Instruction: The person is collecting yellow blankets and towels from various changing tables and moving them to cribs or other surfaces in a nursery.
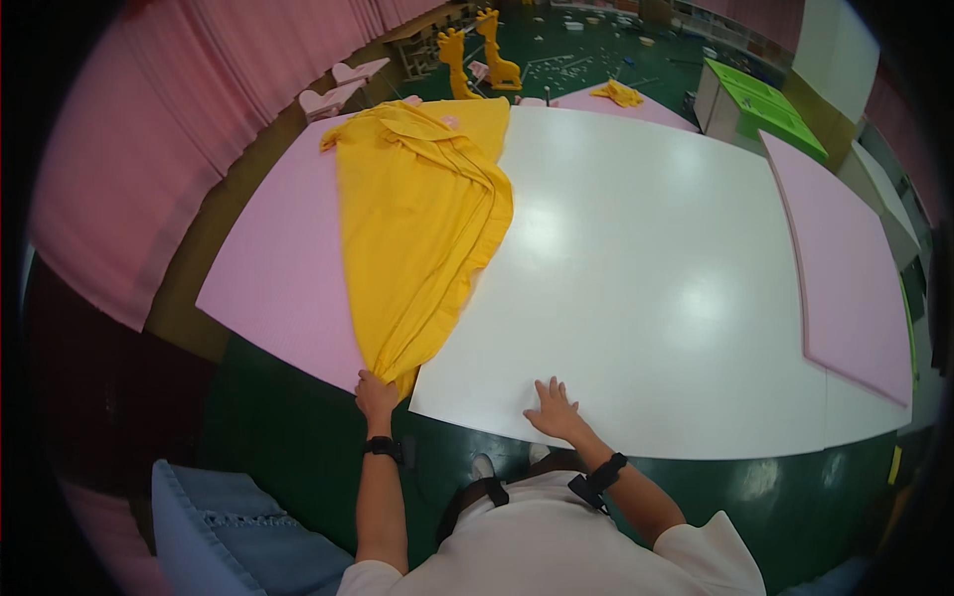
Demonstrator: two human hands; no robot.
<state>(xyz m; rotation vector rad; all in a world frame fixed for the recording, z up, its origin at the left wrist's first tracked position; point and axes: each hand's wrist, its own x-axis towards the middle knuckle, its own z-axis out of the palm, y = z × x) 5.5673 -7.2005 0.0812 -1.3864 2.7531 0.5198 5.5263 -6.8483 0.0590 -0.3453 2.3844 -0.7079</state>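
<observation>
A large yellow cloth (417, 219) stretches from the far edge of the tabletop toward me, folded over itself and narrowing to a gathered end. That near end is bunched in my left hand (376, 393), whose fingers are closed around it at the table's front edge. My right hand (554, 410) rests on the white tabletop (616, 258) near its front edge, fingers spread and holding nothing. Under the cloth's left side lies a pink board or tabletop (268, 238). The cloth's far left corner is crumpled, and its folds hide part of its shape.
A pink panel (845, 268) lies along the white tabletop's right side. Beyond are yellow giraffe-shaped pieces (500, 55), small pink chairs (333, 99), another yellow cloth (618, 93) and a green-topped unit (763, 107). Pink curtains (149, 149) hang at left; a blue padded item (234, 531) stands near left.
</observation>
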